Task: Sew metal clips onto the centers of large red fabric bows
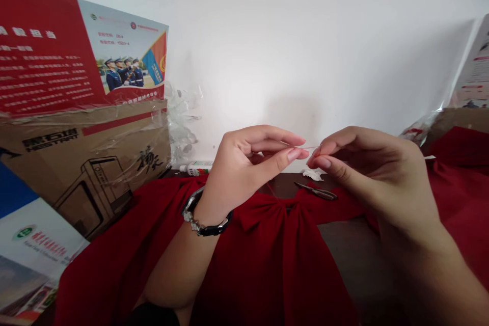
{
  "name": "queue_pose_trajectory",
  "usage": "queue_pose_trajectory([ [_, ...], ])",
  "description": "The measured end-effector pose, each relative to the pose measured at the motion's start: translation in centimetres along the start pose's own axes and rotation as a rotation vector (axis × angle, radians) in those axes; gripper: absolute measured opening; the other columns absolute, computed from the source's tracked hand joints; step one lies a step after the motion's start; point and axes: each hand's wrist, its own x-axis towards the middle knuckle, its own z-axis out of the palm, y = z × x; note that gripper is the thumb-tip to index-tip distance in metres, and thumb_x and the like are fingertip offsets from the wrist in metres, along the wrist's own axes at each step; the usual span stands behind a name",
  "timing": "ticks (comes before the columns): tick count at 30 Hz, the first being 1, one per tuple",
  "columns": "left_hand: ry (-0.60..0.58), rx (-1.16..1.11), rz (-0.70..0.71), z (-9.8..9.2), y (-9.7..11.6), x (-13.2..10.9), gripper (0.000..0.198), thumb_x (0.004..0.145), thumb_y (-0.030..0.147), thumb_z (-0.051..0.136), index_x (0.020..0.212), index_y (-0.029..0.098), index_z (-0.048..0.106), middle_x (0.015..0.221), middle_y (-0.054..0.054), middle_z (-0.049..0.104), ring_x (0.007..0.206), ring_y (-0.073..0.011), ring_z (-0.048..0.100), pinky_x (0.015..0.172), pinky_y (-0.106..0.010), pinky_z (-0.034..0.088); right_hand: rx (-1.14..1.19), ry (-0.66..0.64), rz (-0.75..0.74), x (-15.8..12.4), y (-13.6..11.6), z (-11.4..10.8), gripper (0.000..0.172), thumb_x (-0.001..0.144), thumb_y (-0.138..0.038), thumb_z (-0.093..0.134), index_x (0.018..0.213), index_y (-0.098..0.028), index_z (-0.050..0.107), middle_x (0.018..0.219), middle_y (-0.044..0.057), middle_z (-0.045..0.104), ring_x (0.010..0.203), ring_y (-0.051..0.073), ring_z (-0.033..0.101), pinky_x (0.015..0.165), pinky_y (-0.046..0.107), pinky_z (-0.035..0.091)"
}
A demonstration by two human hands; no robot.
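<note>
Both hands are raised above gathered red cloth (263, 244), their fingertips close together. A fine thread (314, 147) spans the small gap between them. My left hand (252, 155), with a dark band and a beaded bracelet at the wrist, is closed with thumb and fingers pinched on the thread. My right hand (374, 173) pinches the other end between thumb and index finger; whether a needle is there is too small to tell. Below my left hand, a thin red strand runs down to the cloth. Small scissors (317, 191) lie on the cloth beneath the gap.
A printed cardboard box (114, 153) stands at the left with a red poster board (42, 66) above it. A white bottle (196, 168) and a crumpled white tissue (312, 175) lie near the white wall (305, 35). More red cloth (458, 188) lies at the right.
</note>
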Motion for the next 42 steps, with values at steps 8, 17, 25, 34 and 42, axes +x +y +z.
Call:
queue_pose_trajectory([
  [8,-0.029,0.008,-0.003,0.4,0.3,-0.2,0.022,0.083,0.033,0.064,0.098,0.018,0.066,0.086,-0.004,0.075,0.082,-0.0189,0.072,0.070,-0.029,0.059,0.129,0.043,-0.037,0.1,0.3,0.2,0.014,0.076,-0.031,0.073,0.086,-0.022,0.069,0.080,0.002,0.068,0.073,0.016,0.068,0.067,0.028,0.058],
  [17,-0.015,0.048,0.035,0.7,0.6,-0.7,0.021,0.083,0.030,0.065,0.100,0.018,0.066,0.083,-0.004,0.074,0.082,-0.0191,0.071,0.071,-0.028,0.057,0.060,0.096,-0.070,-0.4,0.1,0.1,0.009,0.078,-0.028,0.072,0.086,-0.025,0.072,0.086,0.002,0.071,0.079,0.017,0.068,0.073,0.030,0.058],
  [25,-0.024,0.084,0.032,0.9,0.6,-0.8,0.016,0.083,0.028,0.064,0.094,0.017,0.067,0.079,-0.003,0.075,0.077,-0.0179,0.070,0.068,-0.029,0.058,-0.063,0.060,-0.101,-0.1,0.2,-0.1,0.005,0.081,-0.029,0.068,0.081,-0.024,0.069,0.079,0.002,0.068,0.073,0.016,0.063,0.068,0.030,0.054],
  [34,-0.115,0.034,-0.025,1.1,0.4,-0.4,0.016,0.082,0.030,0.064,0.082,0.014,0.068,0.076,-0.005,0.074,0.072,-0.0140,0.071,0.069,-0.022,0.056,-0.132,0.072,-0.225,-0.2,0.3,0.1,0.004,0.079,-0.021,0.069,0.080,-0.022,0.065,0.076,0.000,0.065,0.070,0.015,0.060,0.064,0.029,0.048],
  [42,-0.199,-0.008,-0.076,1.0,-0.1,-0.3,0.020,0.081,0.033,0.066,0.082,0.014,0.068,0.072,-0.005,0.073,0.069,-0.0138,0.069,0.066,-0.022,0.055,-0.127,0.082,-0.191,-0.3,0.2,0.3,0.004,0.080,-0.026,0.069,0.078,-0.023,0.067,0.074,0.001,0.066,0.067,0.015,0.061,0.061,0.029,0.049],
])
